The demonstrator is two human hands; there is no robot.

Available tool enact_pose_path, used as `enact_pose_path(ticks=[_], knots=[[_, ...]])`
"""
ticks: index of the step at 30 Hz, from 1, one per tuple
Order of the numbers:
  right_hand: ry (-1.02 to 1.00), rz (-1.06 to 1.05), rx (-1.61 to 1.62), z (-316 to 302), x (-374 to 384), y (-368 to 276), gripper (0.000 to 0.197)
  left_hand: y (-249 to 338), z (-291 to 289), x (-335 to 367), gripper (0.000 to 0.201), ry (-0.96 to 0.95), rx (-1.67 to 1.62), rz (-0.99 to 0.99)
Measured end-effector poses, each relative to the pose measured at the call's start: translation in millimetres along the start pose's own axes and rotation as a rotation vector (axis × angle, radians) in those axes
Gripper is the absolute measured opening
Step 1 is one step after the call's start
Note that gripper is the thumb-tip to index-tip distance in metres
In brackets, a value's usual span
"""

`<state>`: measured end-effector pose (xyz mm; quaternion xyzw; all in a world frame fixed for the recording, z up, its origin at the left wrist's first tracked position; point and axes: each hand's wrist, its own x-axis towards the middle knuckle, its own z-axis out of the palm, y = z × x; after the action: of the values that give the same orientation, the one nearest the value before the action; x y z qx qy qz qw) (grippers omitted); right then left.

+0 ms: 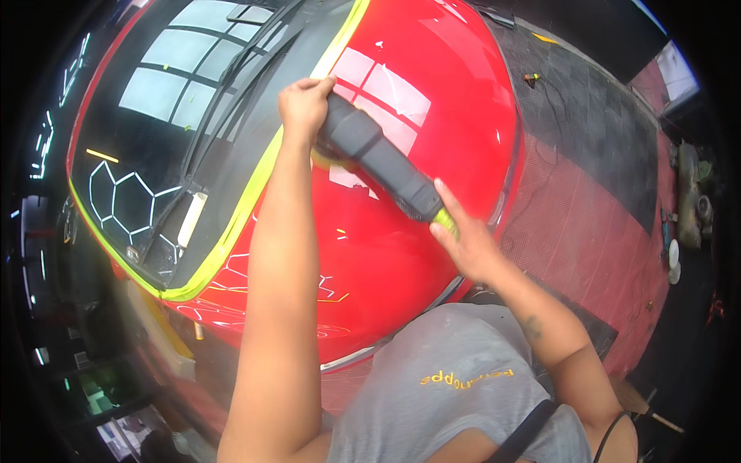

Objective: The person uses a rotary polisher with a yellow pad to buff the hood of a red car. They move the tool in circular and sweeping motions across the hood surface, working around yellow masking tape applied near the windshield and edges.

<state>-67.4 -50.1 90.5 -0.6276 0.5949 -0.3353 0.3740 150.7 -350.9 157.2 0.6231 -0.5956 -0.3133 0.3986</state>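
By the right hand (469,245), closed around its rear, and the left hand (302,109), clasped on its front, a long black plastic power tool (378,158) is being held over the glossy red curved panel (444,100). Through leftward drifting, the yellow-green tape strip (259,179) could be getting snagged.

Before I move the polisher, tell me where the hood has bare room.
The red hood is bare right of the polisher, and between polisher and grey shirt. Crowded: near the windshield, where left hand, polisher and yellow tape cluster.
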Motion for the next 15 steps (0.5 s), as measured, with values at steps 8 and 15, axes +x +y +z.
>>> enact_pose_path(ticks=[8,15], knots=[[-0.007,-0.034,0.035,-6.6,17.7,1.4,0.075,-3.6,10.5,26.4,0.034,-0.03,-0.094,-0.024],[-0.16,-0.004,0.015,32.0,-34.3,-21.7,0.078,-44.9,-63.4,-43.2,0.032,0.041,-0.058,-0.006]])
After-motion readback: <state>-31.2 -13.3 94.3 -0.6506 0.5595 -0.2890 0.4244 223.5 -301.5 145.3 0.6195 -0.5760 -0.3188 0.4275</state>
